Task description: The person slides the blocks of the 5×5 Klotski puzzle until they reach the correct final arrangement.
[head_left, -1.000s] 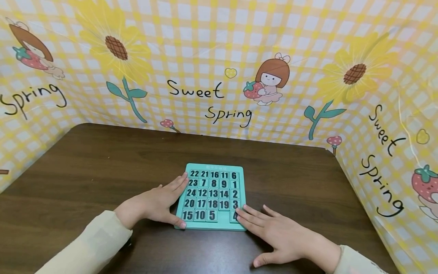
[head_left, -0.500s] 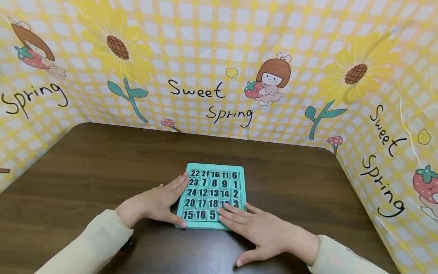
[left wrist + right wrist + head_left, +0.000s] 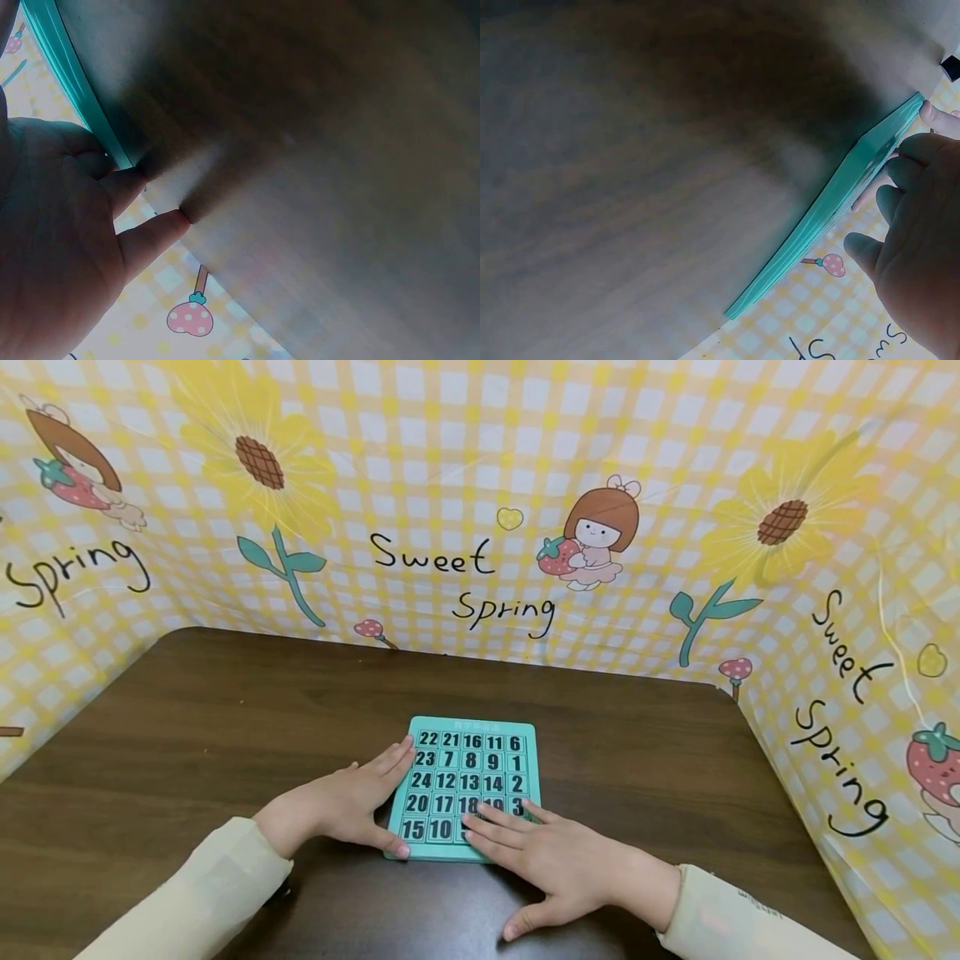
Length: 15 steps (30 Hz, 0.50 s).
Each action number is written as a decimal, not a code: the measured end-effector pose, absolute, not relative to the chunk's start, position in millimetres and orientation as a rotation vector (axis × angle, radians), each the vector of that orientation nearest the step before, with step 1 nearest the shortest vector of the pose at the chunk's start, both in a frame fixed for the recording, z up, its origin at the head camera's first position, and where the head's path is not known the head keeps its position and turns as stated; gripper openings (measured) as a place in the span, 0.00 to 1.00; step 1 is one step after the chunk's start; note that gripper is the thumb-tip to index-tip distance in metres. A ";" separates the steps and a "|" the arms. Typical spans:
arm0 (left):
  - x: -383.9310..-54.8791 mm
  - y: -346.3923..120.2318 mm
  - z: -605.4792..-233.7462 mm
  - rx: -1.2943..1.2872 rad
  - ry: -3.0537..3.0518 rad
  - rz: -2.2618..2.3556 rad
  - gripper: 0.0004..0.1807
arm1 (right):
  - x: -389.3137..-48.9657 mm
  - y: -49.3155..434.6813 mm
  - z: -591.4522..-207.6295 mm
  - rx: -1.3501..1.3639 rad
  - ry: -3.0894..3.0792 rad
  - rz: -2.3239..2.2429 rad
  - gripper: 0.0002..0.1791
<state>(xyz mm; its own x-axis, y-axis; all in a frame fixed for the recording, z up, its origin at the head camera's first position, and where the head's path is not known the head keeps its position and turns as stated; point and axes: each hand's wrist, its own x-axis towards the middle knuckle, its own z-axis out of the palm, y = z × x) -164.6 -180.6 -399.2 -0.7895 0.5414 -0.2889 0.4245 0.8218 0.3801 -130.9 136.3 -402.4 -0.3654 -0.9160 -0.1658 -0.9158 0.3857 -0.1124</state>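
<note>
A turquoise sliding number puzzle (image 3: 435, 724) lies flat on the table, its black-numbered tiles (image 3: 470, 761) set in a square grid. Along its left side rests my left hand (image 3: 348, 806), fingertips at the upper left edge and thumb at the lower left corner. My right hand (image 3: 566, 864) is spread over the lower right part, straight fingertips on the tiles about 5 and 18. The bottom row right of the 5 is hidden under it. In the right wrist view the puzzle's side (image 3: 832, 195) shows beyond the fingers (image 3: 865, 250).
The dark wooden table (image 3: 262, 710) reaches back to a yellow checked cloth (image 3: 337, 468) printed with flowers and lettering, which stands along the back and both sides. A small black object (image 3: 279, 893) shows beneath the left sleeve.
My right hand has slid left across the bottom row, from the 4 tile at the right edge to the 5, covering the gap that showed earlier. The left hand has stayed put.
</note>
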 end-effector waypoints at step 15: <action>-165.2 -181.0 -400.5 0.724 2.607 0.422 0.73 | -130.6 148.2 -405.0 -1.616 2.465 -0.015 0.53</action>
<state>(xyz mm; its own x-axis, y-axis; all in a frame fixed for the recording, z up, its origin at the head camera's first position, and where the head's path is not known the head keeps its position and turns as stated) -165.2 -181.0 -400.5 -0.7855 0.5437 -0.2954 0.4229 0.8202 0.3852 -130.6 148.2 -405.0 -0.3861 -0.9092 -0.1557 -0.9073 0.4048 -0.1139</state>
